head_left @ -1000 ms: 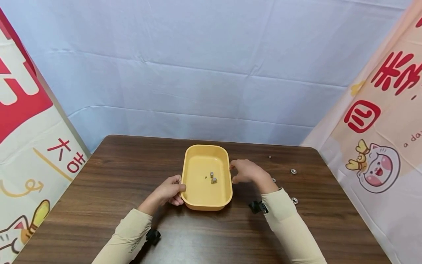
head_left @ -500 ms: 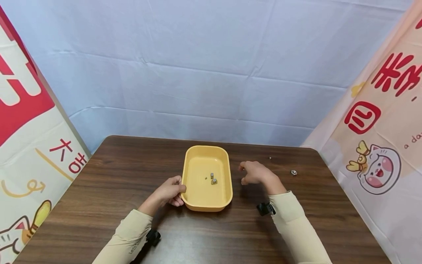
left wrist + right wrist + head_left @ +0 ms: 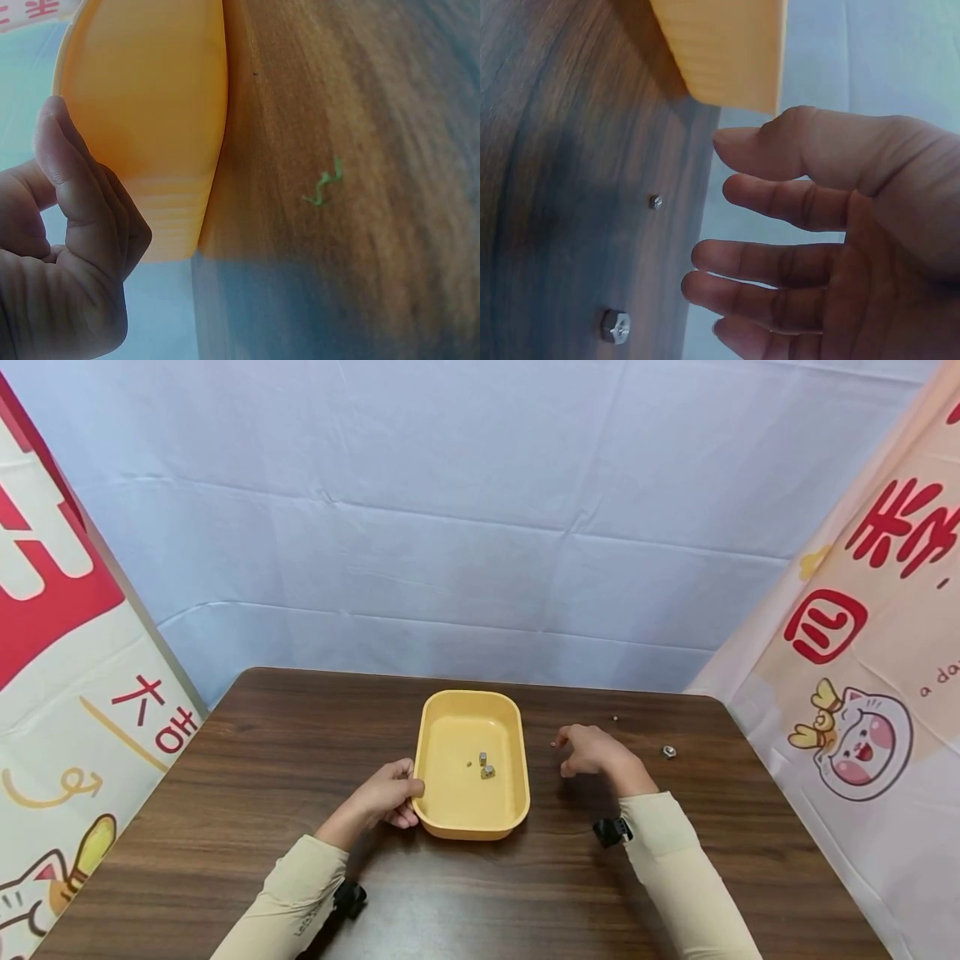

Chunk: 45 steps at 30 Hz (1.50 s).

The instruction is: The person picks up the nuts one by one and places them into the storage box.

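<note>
My left hand (image 3: 386, 795) grips the near-left rim of a yellow tray (image 3: 468, 823), thumb over the edge and fingers against its outer side. Inside the tray lie a few small metal nuts (image 3: 487, 772) and a tiny piece (image 3: 469, 764). Just right of the tray, my right hand (image 3: 598, 756) is held over the table, fingers apart and loosely bent, holding nothing. In the right wrist view, a small nut (image 3: 655, 202) and a larger hex nut (image 3: 616, 327) lie on the table beyond the fingertips.
One hex nut (image 3: 669, 751) and a tiny nut (image 3: 615, 718) lie on the dark wooden table (image 3: 315, 718), right of the tray. A green scrap (image 3: 326, 184) shows in the left wrist view. A pale cloth (image 3: 450, 527) hangs behind the table.
My right hand has moved away from the tray's right rim, farther right. Two nuts that showed near my right arm are now hidden by it. My left hand keeps its grip.
</note>
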Each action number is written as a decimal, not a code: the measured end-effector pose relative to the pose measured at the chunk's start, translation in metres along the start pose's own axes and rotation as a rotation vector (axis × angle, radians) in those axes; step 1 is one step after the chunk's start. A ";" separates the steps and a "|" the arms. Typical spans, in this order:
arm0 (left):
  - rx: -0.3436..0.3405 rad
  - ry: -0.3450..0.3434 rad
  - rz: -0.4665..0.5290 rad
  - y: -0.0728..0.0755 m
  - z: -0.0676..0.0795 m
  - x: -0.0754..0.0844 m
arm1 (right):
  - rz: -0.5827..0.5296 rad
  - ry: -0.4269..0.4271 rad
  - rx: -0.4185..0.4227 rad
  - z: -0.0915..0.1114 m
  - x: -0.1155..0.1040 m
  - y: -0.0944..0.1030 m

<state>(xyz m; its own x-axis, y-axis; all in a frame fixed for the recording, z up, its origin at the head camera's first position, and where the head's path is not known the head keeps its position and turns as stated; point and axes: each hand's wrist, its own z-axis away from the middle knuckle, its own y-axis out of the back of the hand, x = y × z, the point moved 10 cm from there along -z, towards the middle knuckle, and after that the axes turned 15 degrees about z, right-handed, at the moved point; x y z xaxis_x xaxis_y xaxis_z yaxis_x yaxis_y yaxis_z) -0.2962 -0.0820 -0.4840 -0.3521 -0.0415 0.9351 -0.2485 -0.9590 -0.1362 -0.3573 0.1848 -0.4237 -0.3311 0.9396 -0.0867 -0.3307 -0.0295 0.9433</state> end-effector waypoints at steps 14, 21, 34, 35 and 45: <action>0.009 0.006 -0.008 0.002 -0.003 -0.001 | -0.041 -0.063 0.027 -0.022 0.026 -0.017; 0.005 0.000 -0.006 0.002 -0.005 -0.001 | -0.213 -0.079 0.126 -0.029 0.036 -0.019; 0.013 0.000 -0.014 0.001 -0.002 0.000 | -0.696 -0.174 0.149 -0.042 0.060 -0.044; 0.011 -0.002 -0.014 0.001 -0.001 0.000 | -0.701 -0.180 0.146 -0.043 0.062 -0.045; 0.010 0.011 -0.008 0.001 -0.002 -0.001 | -0.712 -0.216 0.148 -0.050 0.066 -0.051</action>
<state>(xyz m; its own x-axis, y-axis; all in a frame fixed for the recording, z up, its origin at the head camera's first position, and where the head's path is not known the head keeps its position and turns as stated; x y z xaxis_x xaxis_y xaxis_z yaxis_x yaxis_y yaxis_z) -0.2976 -0.0827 -0.4857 -0.3597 -0.0312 0.9325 -0.2426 -0.9619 -0.1258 -0.4061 0.2311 -0.4931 0.1034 0.7612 -0.6402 -0.2730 0.6407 0.7176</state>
